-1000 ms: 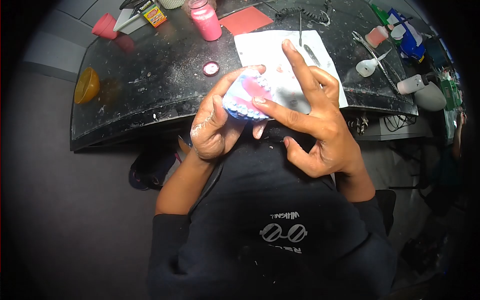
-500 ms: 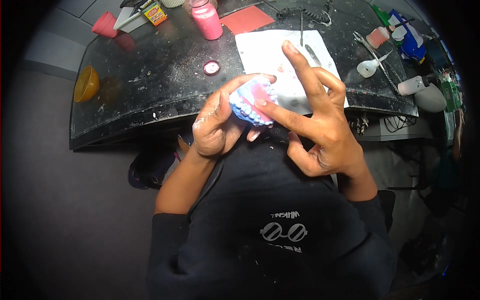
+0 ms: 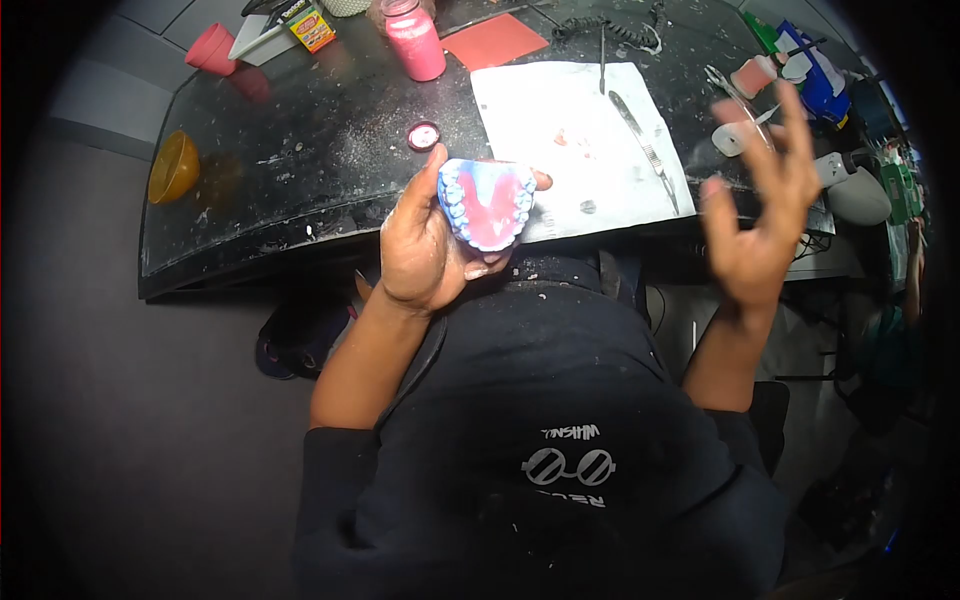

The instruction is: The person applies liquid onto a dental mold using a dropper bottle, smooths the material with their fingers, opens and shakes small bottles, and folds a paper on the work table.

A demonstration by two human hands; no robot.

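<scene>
A blue dental cast with a pink U-shaped layer on its palate faces up toward me. My left hand grips it from below and the left side, thumb along its edge and fingertips showing on the far side. Out to the right, my right hand is raised with its fingers spread, somewhat blurred, holding nothing. Behind that hand are a small white dropper bottle and metal pliers. A scalpel-like metal tool lies on the white paper.
On the black table stand a pink powder jar, its lid, an amber bowl and a pink cup. A pink sheet lies behind the paper. Bottles and a blue packet crowd the right end.
My right hand has lifted its fingertip off the pink layer and swung away to the right. My left hand has turned the dental cast so its palate side faces me.
</scene>
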